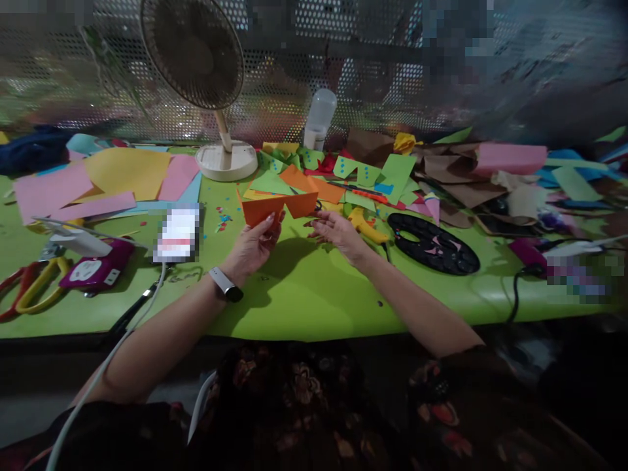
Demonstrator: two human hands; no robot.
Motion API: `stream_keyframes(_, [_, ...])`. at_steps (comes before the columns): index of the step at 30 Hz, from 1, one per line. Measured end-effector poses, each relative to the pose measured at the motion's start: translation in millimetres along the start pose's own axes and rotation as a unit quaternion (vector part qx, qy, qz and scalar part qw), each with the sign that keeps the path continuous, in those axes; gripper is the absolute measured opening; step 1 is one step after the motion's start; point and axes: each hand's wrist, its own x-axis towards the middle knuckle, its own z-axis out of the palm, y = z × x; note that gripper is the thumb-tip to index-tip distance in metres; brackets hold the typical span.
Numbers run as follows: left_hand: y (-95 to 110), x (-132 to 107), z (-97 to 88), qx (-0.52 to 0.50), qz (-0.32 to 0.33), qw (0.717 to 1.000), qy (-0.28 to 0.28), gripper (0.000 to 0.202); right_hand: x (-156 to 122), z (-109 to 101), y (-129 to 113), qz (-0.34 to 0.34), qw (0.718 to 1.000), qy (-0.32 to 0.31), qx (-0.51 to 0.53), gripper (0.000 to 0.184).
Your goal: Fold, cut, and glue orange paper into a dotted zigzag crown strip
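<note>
My left hand point(255, 245) pinches a folded orange paper piece point(279, 207) by its lower left edge and holds it just above the green table point(304, 294). A watch sits on that wrist. My right hand point(336, 230) is beside the paper's right end, fingers partly curled, with black scissor handles point(318, 205) showing just above the fingers. Whether those fingers grip the scissors is unclear. More orange sheets point(314, 184) lie right behind the held piece.
A desk fan point(216, 98) stands at the back, a white bottle point(318, 119) to its right. Coloured paper scraps cover the far table. A black round tray point(434, 243) and yellow glue gun point(366, 226) lie right; red-yellow scissors point(29, 288) and a magenta device point(98, 269) lie left.
</note>
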Motion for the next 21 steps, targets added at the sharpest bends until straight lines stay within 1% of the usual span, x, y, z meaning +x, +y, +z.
stream_keyframes(2, [-3,-2,1.2,0.002,-0.009,1.000,0.001,0.013,1,3,1,0.043,0.997,-0.011,0.065,0.041])
stream_keyframes(4, [-5,-3,1.5,0.010,-0.015,1.000,-0.001,0.017,2,4,5,0.064,0.992,0.009,0.107,0.037])
stream_keyframes(5, [-6,-3,1.1,0.012,-0.012,1.000,-0.006,0.019,3,4,7,0.062,0.991,0.019,0.119,0.037])
stream_keyframes(8, [-7,-3,-2.3,0.016,0.004,1.000,-0.022,0.029,4,3,12,0.019,0.990,0.039,0.132,0.042])
stream_keyframes(10, [-8,-1,-5.9,0.023,0.013,0.999,-0.034,0.039,5,1,16,0.001,0.990,0.044,0.131,0.042])
stream_keyframes(13, [-8,2,-10.9,0.047,0.031,0.997,-0.048,0.055,10,-1,20,0.010,0.992,0.053,0.116,0.036])
stream_keyframes(15, [-7,3,-12.6,0.066,0.034,0.996,-0.050,0.059,13,-4,21,0.022,0.992,0.070,0.101,0.030])
stream_keyframes(18, [-2,5,-12.8,0.082,0.018,0.996,-0.031,0.054,15,-6,19,0.043,0.991,0.086,0.088,0.021])
stream_keyframes(21, [5,8,-14.6,0.078,0.017,0.997,0.025,0.051,15,-7,16,0.051,0.993,0.074,0.075,0.016])
